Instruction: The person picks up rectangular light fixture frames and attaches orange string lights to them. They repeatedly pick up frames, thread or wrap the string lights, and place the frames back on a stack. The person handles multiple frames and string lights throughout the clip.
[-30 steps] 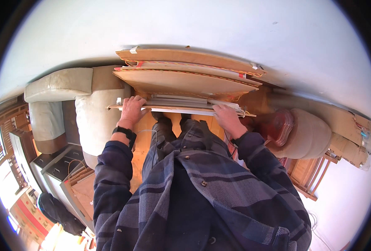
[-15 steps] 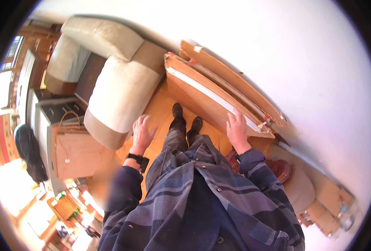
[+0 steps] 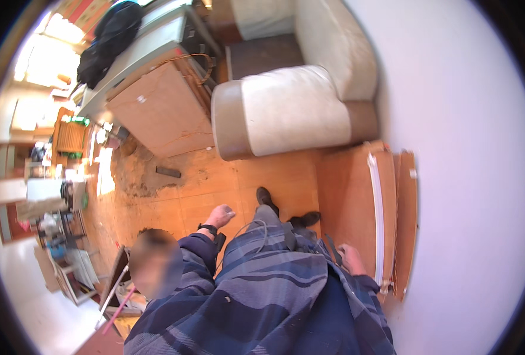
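My left hand hangs over the wooden floor in front of my jacket, fingers loosely bent, with nothing visible in it. A black band circles that wrist. Beside the upright brown boards is my right hand, low at my side. Its fingers are partly hidden and blurred, so I cannot tell whether it touches the jacket or a board. One of the boards has a white strip along its edge. A thin cable loop shows against my jacket front.
A cream and brown sofa stands ahead, against the white wall. Left of it, pale boards lean on a cabinet. A dark block lies on the stained wooden floor. Furniture and clutter line the far left.
My body has turned left, so the sofa and boards now appear farther right. Both hands have dropped from their raised, spread positions toward my sides.
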Demonstrator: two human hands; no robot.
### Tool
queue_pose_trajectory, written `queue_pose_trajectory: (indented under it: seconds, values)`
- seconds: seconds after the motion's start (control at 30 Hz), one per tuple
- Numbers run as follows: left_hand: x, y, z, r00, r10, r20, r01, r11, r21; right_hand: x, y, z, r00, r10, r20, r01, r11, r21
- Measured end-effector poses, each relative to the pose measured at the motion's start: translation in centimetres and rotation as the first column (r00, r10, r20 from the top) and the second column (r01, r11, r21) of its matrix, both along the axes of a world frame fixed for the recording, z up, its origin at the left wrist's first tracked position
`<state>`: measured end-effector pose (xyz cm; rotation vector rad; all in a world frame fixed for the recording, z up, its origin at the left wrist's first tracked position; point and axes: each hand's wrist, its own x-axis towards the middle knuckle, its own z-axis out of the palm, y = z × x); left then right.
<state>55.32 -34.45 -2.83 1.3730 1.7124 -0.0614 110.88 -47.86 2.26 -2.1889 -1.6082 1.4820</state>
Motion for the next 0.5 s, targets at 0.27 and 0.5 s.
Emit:
queue_pose_trajectory:
  seconds: [0.27,0.5]
  values:
    - [-4.8,4.9,1.9,0.979,0.109,0.171,-0.110,0.994,-0.002,-3.4,6.8,-0.3,0.995,0.019,0.097,-0.017,1.000,-0.019]
    - [-12.9,1.6,2.3,0.769,0.573,0.284,-0.608,0.793,0.046,-8.4,15.4,-3.0,0.990,-0.046,-0.133,0.023,0.985,-0.170]
